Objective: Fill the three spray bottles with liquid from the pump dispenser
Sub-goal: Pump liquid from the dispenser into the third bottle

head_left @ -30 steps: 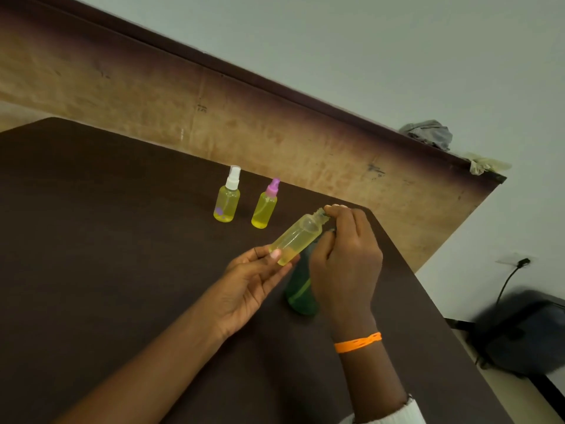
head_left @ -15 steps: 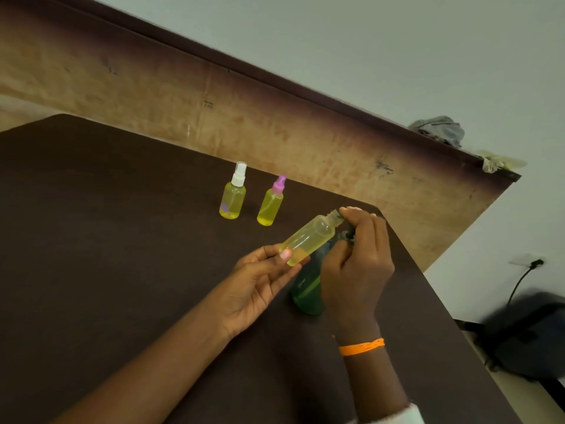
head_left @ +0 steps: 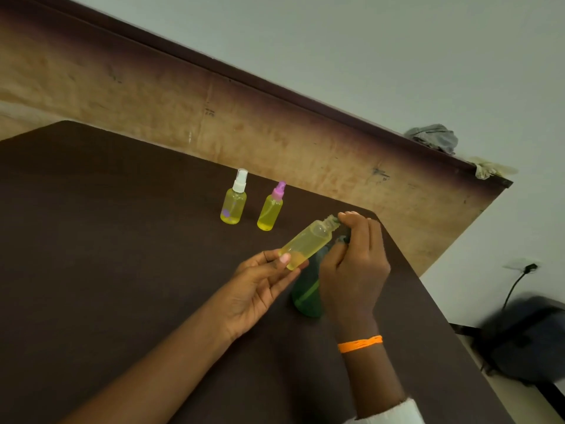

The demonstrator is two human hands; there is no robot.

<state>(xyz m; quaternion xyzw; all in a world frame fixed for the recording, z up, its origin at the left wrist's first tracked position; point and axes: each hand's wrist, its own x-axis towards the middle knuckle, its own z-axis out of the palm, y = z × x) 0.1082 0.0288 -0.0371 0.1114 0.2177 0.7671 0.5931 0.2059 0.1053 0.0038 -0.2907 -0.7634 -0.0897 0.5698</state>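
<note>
A dark brown tabletop [head_left: 107,255] fills the head view, backed by a worn tan board [head_left: 275,139] and a pale wall [head_left: 397,56]. Near centre the left hand [head_left: 260,289] pinches the base of an uncapped, clear plastic spray bottle partly filled with yellow liquid [head_left: 308,241], thumb on top, the other fingers loosely extended beneath. The bottle's long axis is tilted, base toward 7 o'clock and open neck toward 1 o'clock. There the neck meets the right hand [head_left: 354,264], whose fingers curl over the head of a dark green translucent pump dispenser [head_left: 307,293] standing just below the bottle; the nozzle itself is hidden by the fingers. By my reading, the coming move depends on the neck staying lined up with that nozzle, with the right hand the nearer one. At 11 o'clock, well apart from the hands, stand 2 capped bottles holding yellow liquid: a white-topped spray bottle [head_left: 234,198] and a pink-topped spray bottle [head_left: 270,208]. Nothing lies between them and the hands. An orange wristband [head_left: 360,344] circles the right wrist.
</note>
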